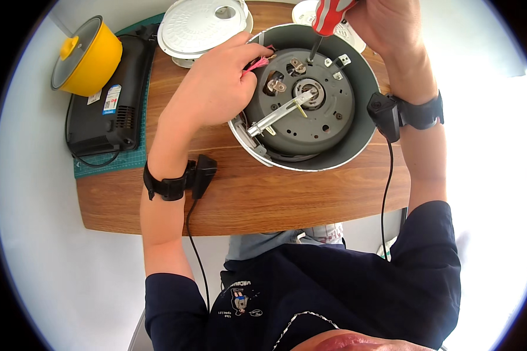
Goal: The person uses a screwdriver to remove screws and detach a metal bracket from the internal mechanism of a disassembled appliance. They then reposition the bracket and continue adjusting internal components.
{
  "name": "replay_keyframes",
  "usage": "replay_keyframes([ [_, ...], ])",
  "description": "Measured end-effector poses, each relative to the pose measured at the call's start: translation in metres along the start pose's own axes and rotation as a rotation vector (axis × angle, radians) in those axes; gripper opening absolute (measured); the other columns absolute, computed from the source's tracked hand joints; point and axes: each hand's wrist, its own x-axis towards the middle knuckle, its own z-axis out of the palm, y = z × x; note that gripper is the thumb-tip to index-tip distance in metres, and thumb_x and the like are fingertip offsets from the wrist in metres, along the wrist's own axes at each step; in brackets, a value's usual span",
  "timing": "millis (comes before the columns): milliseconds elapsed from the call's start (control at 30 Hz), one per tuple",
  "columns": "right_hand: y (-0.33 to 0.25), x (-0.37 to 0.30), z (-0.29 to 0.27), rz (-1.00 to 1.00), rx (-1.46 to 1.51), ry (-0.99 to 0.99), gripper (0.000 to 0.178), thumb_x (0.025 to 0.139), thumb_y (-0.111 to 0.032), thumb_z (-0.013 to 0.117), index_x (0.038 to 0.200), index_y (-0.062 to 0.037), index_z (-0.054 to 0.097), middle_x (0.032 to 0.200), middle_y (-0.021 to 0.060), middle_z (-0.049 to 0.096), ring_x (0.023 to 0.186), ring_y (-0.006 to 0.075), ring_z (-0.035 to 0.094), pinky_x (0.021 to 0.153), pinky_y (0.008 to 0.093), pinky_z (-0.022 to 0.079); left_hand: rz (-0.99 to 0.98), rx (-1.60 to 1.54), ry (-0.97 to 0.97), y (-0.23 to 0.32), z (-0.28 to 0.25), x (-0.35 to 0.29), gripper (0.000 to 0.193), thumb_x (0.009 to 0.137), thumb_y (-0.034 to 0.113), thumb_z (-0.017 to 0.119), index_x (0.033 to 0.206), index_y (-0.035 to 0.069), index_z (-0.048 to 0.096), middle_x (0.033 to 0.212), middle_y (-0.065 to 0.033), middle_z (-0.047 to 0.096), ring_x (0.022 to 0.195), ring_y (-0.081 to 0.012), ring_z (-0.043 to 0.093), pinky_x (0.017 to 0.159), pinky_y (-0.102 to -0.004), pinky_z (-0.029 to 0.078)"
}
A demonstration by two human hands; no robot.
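A round grey metal appliance housing, like a rice cooker's body, lies with its open underside up. Inside it is a dark grey domed base, crossed by a silver metal strip reaching the centre. My right hand grips a red and white screwdriver, its shaft pointing down to the base near the far side; the tip's seat is too small to make out. At the left rim, my left hand is closed around pink wires between thumb and index finger. Its other fingers are mostly hidden.
White plastic covers lie behind the housing on the wooden table. To the left, a yellow pot with a lid stands on a black appliance over a green cutting mat. Cables hang from my wrist-worn devices.
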Motion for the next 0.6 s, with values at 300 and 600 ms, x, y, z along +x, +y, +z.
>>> replay_keyframes([
  [300,-0.021,-0.002,-0.006,-0.103,-0.203,-0.120,0.045,0.102,-0.038,0.067,0.124,0.0008,0.062,0.100,0.0100,0.073,0.080,0.0154,0.070,0.072,0.0269,0.058,-0.047,0.030,-0.035,-0.001,-0.001,-0.003,0.045,0.081,-0.002,0.044,0.120,-0.002,0.065,0.102,-0.0142,0.057,0.097,-0.0310,0.061,0.089,-0.0363,0.049],
  [600,-0.023,-0.007,-0.015,-0.174,-0.607,-0.172,0.037,0.104,-0.028,0.065,0.126,0.0013,0.060,0.088,-0.0020,0.059,0.075,0.0005,0.055,0.061,0.0173,0.042,-0.030,0.019,-0.011,0.000,-0.001,-0.001,0.033,0.091,0.005,0.050,0.117,0.001,0.069,0.104,-0.0147,0.061,0.093,-0.0349,0.062,0.083,-0.0431,0.051],
])
